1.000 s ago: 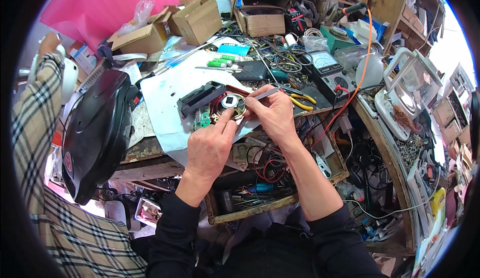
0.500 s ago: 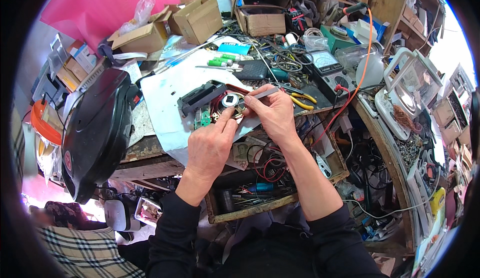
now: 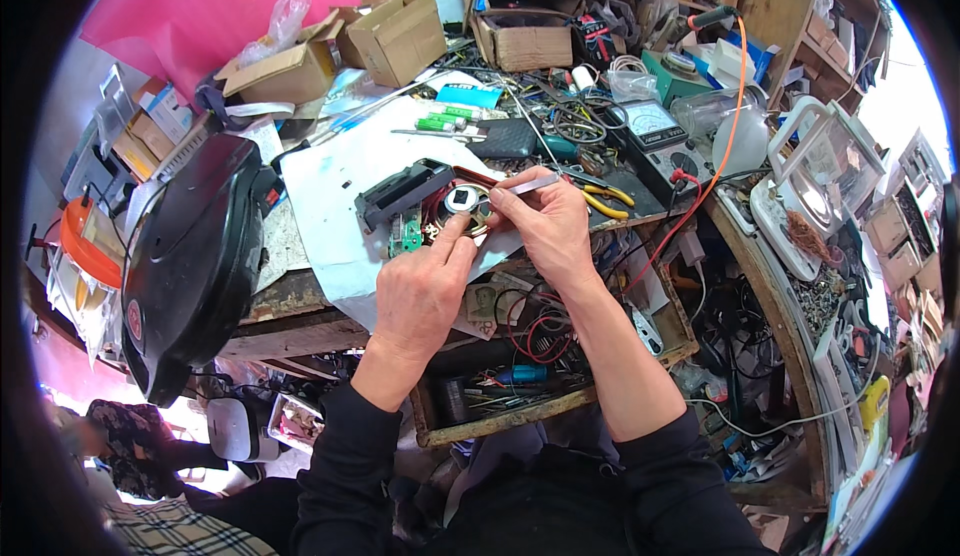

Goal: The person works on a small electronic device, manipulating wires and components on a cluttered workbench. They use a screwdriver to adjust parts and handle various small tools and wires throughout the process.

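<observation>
An opened black plastic device casing point(image 3: 402, 194) lies on white paper point(image 3: 325, 171), with a green circuit board point(image 3: 405, 233) and thin red wires exposed. Beside the board sits a round speaker point(image 3: 460, 200) with a pale back and a dark square at its centre. My left hand point(image 3: 422, 284) presses its index fingertip on the speaker's lower edge; its other fingers are curled and its thumb is hidden. Thumb and fingers of my right hand point(image 3: 548, 224) pinch a flat silver metal tool point(image 3: 535, 185) at the speaker's right side. The tool's working end is hard to make out.
Yellow-handled pliers point(image 3: 608, 202) and an analog multimeter point(image 3: 655, 136) lie to the right. Green-wrapped batteries point(image 3: 447, 118) lie beyond the casing. Below my hands an open drawer point(image 3: 520, 418) holds tools and wires. A large black case point(image 3: 190, 266) stands left; a person's patterned clothing point(image 3: 130, 451) shows lower left.
The silver tool has turned slightly and now catches more light. Both my hands stay nearly in place. At the lower left, the person's clothing and checked cloth have shifted.
</observation>
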`<state>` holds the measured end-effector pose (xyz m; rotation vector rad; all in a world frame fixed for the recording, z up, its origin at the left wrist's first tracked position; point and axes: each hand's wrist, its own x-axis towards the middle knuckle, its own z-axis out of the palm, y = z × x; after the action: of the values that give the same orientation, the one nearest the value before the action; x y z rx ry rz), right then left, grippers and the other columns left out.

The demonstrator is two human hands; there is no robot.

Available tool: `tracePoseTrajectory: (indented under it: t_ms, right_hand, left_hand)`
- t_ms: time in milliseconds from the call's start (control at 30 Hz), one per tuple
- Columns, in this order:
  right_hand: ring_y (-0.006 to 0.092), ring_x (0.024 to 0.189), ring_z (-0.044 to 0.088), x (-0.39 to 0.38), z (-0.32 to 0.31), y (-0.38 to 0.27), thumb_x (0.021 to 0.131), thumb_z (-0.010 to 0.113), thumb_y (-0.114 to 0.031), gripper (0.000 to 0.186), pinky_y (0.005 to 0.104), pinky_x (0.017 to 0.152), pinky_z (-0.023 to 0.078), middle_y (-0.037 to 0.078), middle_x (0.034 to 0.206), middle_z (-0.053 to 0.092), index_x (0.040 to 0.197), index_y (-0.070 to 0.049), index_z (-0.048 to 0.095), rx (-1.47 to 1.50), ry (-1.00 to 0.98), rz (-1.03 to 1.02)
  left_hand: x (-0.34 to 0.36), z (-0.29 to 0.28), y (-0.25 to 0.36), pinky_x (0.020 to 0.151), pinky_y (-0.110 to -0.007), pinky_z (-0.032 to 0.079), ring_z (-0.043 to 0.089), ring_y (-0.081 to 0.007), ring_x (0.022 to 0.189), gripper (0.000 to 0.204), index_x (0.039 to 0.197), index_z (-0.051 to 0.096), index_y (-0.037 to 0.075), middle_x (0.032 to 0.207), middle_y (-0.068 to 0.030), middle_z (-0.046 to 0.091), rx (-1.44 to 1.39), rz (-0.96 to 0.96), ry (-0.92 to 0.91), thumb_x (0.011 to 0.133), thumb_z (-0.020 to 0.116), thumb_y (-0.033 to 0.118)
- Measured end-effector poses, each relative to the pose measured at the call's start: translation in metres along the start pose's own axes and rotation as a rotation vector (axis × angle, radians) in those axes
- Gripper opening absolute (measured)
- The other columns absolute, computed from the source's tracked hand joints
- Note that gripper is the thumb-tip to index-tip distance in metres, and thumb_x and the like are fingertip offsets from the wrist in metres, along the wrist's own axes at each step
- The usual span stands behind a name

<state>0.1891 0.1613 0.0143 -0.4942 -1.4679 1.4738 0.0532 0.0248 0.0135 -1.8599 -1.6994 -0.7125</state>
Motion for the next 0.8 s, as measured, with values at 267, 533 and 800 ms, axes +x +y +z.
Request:
tracePoseTrajectory:
  t_ms: [267, 533, 800]
  right_hand:
    - [0.0099, 0.077, 0.074, 0.0014, -0.0003, 0.0025, 0.101, 0.077, -0.006, 0.010, 0.0242, 0.067, 0.061, 0.007, 0.090, 0.077, 0.103, 0.001, 0.071, 0.002, -0.005, 0.013]
    - [0.0097, 0.077, 0.074, 0.0005, 0.0004, 0.0012, 0.101, 0.077, -0.007, 0.010, 0.0241, 0.068, 0.060, 0.006, 0.090, 0.077, 0.104, 0.001, 0.072, -0.014, -0.001, 0.022]
    - [0.0088, 0.078, 0.074, -0.0001, 0.0009, 0.0021, 0.101, 0.077, -0.007, 0.010, 0.0244, 0.068, 0.060, 0.006, 0.089, 0.077, 0.104, 0.001, 0.072, -0.013, -0.010, 0.013]
  left_hand:
    - [-0.0007, 0.0031, -0.0028, 0.060, -0.035, 0.057, 0.071, -0.0176, 0.067, 0.012, 0.100, 0.065, 0.008, 0.133, -0.0063, 0.075, 0.030, 0.029, 0.024, 0.089, 0.069, 0.009]
    - [0.0006, 0.0038, -0.0015, 0.059, -0.035, 0.056, 0.069, -0.0170, 0.065, 0.010, 0.100, 0.066, 0.008, 0.134, -0.0060, 0.075, 0.043, 0.038, 0.034, 0.090, 0.069, 0.010]
    - [0.0054, -0.0007, -0.0062, 0.058, -0.034, 0.056, 0.070, -0.0167, 0.064, 0.010, 0.100, 0.065, 0.007, 0.132, -0.0055, 0.074, 0.087, 0.096, -0.006, 0.092, 0.070, 0.012]
